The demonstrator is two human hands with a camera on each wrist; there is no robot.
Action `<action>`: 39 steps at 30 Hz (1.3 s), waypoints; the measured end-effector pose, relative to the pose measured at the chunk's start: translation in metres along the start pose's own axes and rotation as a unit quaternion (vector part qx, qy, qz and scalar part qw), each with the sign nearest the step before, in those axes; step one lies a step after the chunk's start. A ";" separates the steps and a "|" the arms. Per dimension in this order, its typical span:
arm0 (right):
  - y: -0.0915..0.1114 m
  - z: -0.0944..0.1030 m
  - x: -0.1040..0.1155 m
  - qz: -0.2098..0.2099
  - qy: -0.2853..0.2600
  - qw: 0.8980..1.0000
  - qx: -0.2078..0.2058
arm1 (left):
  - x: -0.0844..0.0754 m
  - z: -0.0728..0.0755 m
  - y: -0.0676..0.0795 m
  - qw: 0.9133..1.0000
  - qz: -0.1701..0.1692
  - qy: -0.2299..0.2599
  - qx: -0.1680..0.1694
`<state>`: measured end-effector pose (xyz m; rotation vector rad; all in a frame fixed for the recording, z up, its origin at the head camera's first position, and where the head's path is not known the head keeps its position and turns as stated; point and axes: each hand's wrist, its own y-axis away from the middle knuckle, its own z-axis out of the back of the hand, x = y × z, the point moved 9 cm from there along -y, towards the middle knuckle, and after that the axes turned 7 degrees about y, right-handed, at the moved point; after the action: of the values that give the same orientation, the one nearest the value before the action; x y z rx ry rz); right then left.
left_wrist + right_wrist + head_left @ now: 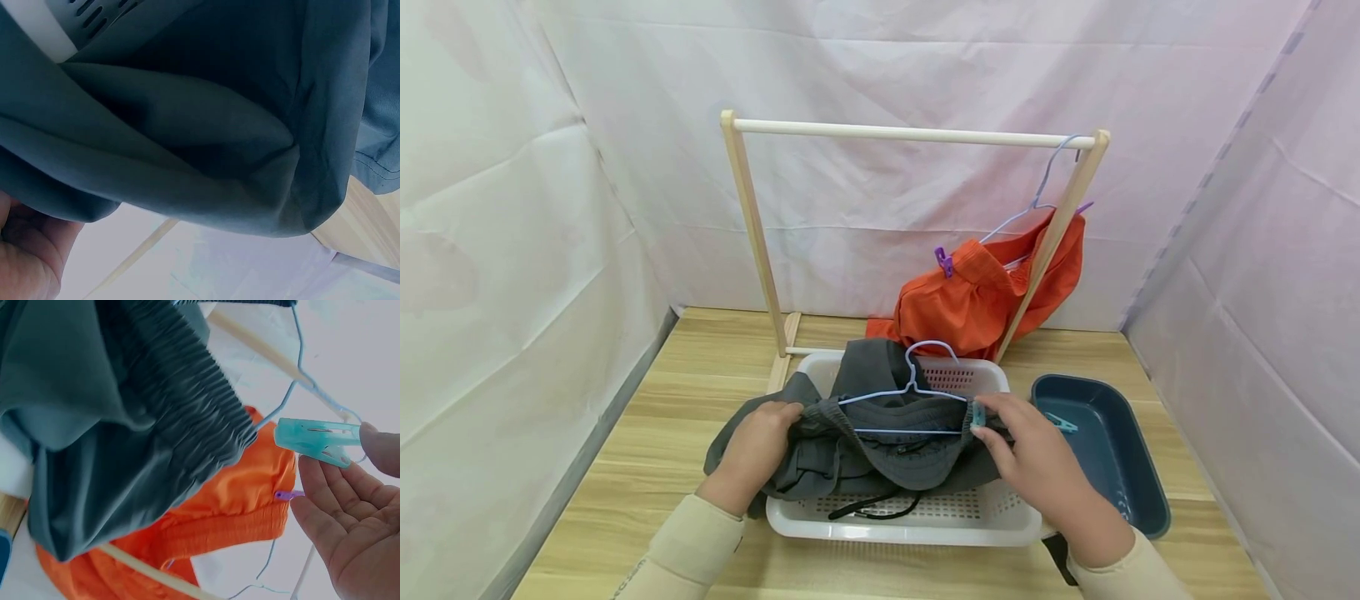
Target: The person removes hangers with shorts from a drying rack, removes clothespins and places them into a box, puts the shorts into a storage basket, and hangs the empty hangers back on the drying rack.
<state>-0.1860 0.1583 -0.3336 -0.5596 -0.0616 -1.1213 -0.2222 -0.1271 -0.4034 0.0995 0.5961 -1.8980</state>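
Note:
Dark grey trousers [808,467] with a gathered elastic waistband [206,400] lie bunched over a white basket. A light blue hanger [912,387] sits inside the waist opening, its hook pointing up. My left hand [754,450] grips the waistband's left side; in the left wrist view cloth covers part of its fingers [37,244]. My right hand [1041,454] pinches a teal clothespin [315,439] between thumb and fingers, close beside the waistband's right end and the hanger's corner. A black drawstring [887,510] trails in the basket.
The white basket [910,533] stands at the table's middle. Behind it, a wooden rack [752,225] carries orange trousers [955,304] on a blue hanger, with purple clothespins [944,262]. To the right, a dark blue tray [1105,442] holds a teal clothespin [1062,423].

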 end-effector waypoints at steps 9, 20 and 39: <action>0.005 0.009 -0.024 -0.030 0.024 0.999 -0.006 | -0.001 0.000 0.001 1.000 0.000 0.000 0.003; 0.010 0.021 -0.047 -0.055 0.054 0.997 0.013 | -0.002 0.001 0.000 1.000 -0.004 -0.003 0.001; 0.009 0.008 -0.101 -0.090 0.091 0.987 0.099 | -0.002 0.001 0.000 1.000 -0.009 -0.003 0.000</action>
<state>-0.2217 0.2489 -0.3627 -0.2766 -0.0653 -1.3218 -0.2209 -0.1263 -0.4017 0.0896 0.5955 -1.9146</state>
